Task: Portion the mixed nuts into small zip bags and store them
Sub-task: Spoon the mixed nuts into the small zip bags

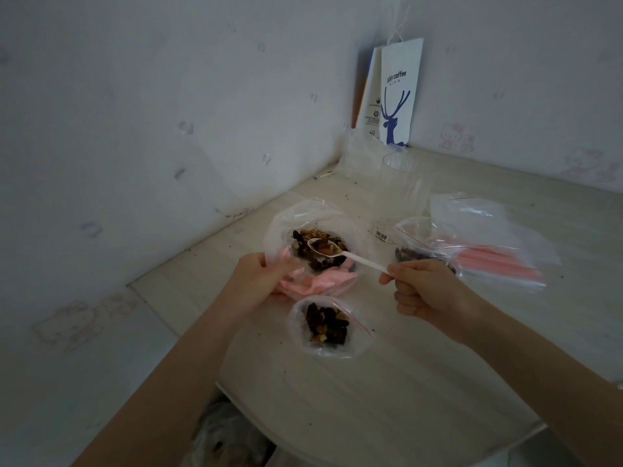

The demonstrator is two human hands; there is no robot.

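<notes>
The left hand (261, 274) curls its fingers and thumb round the near-left rim of the big clear bag (286, 224), holding its mouth wide. Inside lie the mixed nuts (317, 246), a dark heap of brown, black and tan pieces, with crumpled pink plastic (323, 281) bunched at the bag's near side. A white plastic spoon (350, 256) is over that heap, its bowl carrying a few nuts. Just in front of the big bag stands 1 small zip bag (328, 326), its mouth open and red-edged, partly filled with the same mix. Right of the big bag, the right hand (424, 286) pinches the spoon's handle between thumb and forefinger, its other fingers curled. Beyond that hand a 2nd zip bag (414, 244) holds dark nuts. Farther right of the big bag lies a pile of empty zip bags (488, 230) on the pale table (371, 399).
</notes>
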